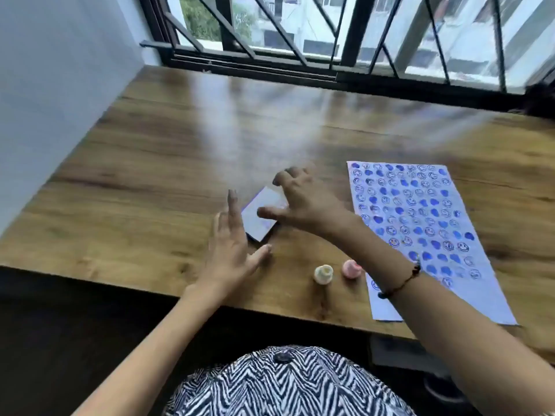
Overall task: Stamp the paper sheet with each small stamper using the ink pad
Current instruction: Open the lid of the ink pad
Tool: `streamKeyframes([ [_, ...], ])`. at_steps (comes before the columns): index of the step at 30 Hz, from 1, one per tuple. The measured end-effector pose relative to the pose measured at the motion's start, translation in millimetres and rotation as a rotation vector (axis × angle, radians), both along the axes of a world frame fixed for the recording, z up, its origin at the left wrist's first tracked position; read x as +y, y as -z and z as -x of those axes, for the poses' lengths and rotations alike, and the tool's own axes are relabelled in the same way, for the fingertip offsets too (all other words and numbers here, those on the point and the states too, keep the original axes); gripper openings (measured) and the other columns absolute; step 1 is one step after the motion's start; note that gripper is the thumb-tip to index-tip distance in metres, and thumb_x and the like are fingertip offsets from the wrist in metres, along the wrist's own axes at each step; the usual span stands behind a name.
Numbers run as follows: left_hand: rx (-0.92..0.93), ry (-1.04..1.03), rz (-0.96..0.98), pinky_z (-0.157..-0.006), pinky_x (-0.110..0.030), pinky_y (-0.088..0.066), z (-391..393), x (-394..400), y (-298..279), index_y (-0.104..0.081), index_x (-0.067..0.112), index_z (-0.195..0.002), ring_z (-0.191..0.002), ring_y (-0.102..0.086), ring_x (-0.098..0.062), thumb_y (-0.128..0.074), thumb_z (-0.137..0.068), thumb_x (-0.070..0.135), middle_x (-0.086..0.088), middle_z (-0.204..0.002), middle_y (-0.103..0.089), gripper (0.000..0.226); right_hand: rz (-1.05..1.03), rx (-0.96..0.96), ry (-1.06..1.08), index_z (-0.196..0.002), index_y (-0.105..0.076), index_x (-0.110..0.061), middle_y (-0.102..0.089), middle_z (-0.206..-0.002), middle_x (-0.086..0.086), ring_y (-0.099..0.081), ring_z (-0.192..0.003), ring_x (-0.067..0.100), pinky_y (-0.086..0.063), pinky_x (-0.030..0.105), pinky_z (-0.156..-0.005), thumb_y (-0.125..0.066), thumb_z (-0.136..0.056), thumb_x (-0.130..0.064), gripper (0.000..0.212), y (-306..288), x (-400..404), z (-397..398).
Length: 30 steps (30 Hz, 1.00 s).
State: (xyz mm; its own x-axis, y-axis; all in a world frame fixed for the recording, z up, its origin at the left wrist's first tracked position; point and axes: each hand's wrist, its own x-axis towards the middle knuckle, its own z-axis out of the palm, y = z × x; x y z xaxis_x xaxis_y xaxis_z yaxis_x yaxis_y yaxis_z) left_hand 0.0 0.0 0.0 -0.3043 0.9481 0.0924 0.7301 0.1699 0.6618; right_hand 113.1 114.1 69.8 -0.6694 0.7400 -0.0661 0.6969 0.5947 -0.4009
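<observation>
The ink pad (pixel 259 219), a small rectangular case with a pale lid, lies on the wooden table (pixel 156 163) left of centre. My right hand (pixel 300 199) hovers over its right side with fingers spread. My left hand (pixel 232 250) is open just left of and below the pad, holding nothing. Two small stampers stand near the front edge: a cream one (pixel 323 274) and a pink one (pixel 352 268). The paper sheet (pixel 420 229) lies to the right, covered with several rows of blue smiley and heart prints; my right forearm crosses its lower left corner.
A window with a black metal grille (pixel 300 40) runs along the table's far edge. A white wall (pixel 60 85) borders the left side. The table's front edge (pixel 150 280) is close to my body.
</observation>
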Motion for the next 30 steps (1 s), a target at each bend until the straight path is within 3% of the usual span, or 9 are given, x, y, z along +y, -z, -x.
streamKeyframes([
  [2,-0.003,-0.063,-0.032,-0.096,-0.034,-0.026,-2,3,2,0.017,0.032,-0.132,-0.117,-0.029,-0.027,-0.071,-0.07,0.032,-0.019,-0.129,-0.04,0.108,-0.017,-0.105,-0.042,-0.109,-0.049,-0.005,-0.05,-0.118,0.016,-0.04,-0.114,0.033,-0.041,0.041,-0.089,-0.064,-0.071,-0.057,0.066,5,-6,10],
  [7,0.088,-0.115,-0.133,-0.091,-0.033,-0.027,-1,6,16,0.001,0.013,-0.137,-0.104,-0.043,-0.043,-0.07,-0.066,0.019,-0.028,-0.116,-0.051,0.1,-0.07,-0.238,-0.062,-0.118,-0.041,0.001,-0.048,-0.12,0.021,-0.043,-0.111,0.035,-0.042,0.041,-0.091,-0.064,-0.069,-0.059,0.082,21,-18,24],
  [15,0.04,-0.165,-0.166,-0.09,-0.028,-0.027,-2,3,14,0.0,0.005,-0.14,-0.106,-0.041,-0.041,-0.074,-0.068,0.026,-0.026,-0.114,-0.052,0.105,-0.011,-0.19,-0.099,-0.095,-0.048,-0.005,-0.061,-0.103,0.02,-0.054,-0.098,0.035,-0.039,0.034,-0.069,-0.067,-0.069,-0.044,0.051,5,-8,31],
  [17,0.046,-0.167,-0.161,-0.093,-0.028,-0.027,-2,2,14,0.004,0.009,-0.14,-0.109,-0.04,-0.038,-0.072,-0.07,0.029,-0.024,-0.118,-0.051,0.105,0.155,-0.18,-0.086,-0.098,-0.056,0.002,-0.063,-0.097,0.023,-0.058,-0.089,0.033,-0.047,0.036,-0.068,-0.066,-0.073,-0.039,0.049,-12,11,29],
  [19,0.061,-0.165,-0.155,-0.095,-0.029,-0.026,-2,2,12,0.005,0.009,-0.139,-0.11,-0.039,-0.037,-0.072,-0.07,0.03,-0.022,-0.12,-0.051,0.105,0.47,-0.113,-0.056,-0.089,-0.061,0.003,-0.056,-0.08,0.018,-0.055,-0.076,0.026,-0.047,0.028,-0.06,-0.063,-0.079,-0.03,0.034,-28,33,25],
  [21,0.075,-0.167,-0.154,-0.095,-0.029,-0.025,-3,2,12,0.003,0.005,-0.14,-0.11,-0.04,-0.038,-0.072,-0.07,0.03,-0.022,-0.12,-0.052,0.105,0.724,0.0,-0.001,-0.072,-0.06,-0.009,-0.053,-0.069,0.003,-0.052,-0.069,0.021,-0.05,0.027,-0.069,-0.057,-0.083,-0.019,0.015,-39,55,17],
  [23,0.082,-0.172,-0.15,-0.096,-0.03,-0.026,-3,1,12,0.0,0.003,-0.141,-0.111,-0.039,-0.038,-0.072,-0.07,0.03,-0.022,-0.121,-0.051,0.105,0.833,0.117,0.044,-0.067,-0.056,-0.013,-0.051,-0.057,-0.003,-0.056,-0.057,0.017,-0.054,0.035,-0.077,-0.051,-0.086,-0.01,0.021,-43,75,9],
  [28,0.171,-0.193,-0.152,-0.1,-0.033,-0.022,-4,-1,12,-0.007,-0.001,-0.14,-0.111,-0.04,-0.043,-0.072,-0.069,0.035,-0.026,-0.127,-0.045,0.102,0.749,0.162,0.138,-0.089,-0.055,-0.006,-0.056,-0.079,0.016,-0.064,-0.053,0.015,-0.058,0.024,-0.06,-0.048,-0.09,-0.005,0.008,-34,100,-4],
  [30,0.205,-0.191,-0.174,-0.1,-0.034,-0.021,-5,-1,10,-0.013,-0.004,-0.139,-0.109,-0.042,-0.045,-0.072,-0.069,0.035,-0.029,-0.127,-0.045,0.099,0.683,0.139,0.191,-0.094,-0.056,-0.004,-0.055,-0.092,0.02,-0.061,-0.062,0.021,-0.056,0.026,-0.063,-0.051,-0.089,-0.005,0.007,-25,103,-9],
])
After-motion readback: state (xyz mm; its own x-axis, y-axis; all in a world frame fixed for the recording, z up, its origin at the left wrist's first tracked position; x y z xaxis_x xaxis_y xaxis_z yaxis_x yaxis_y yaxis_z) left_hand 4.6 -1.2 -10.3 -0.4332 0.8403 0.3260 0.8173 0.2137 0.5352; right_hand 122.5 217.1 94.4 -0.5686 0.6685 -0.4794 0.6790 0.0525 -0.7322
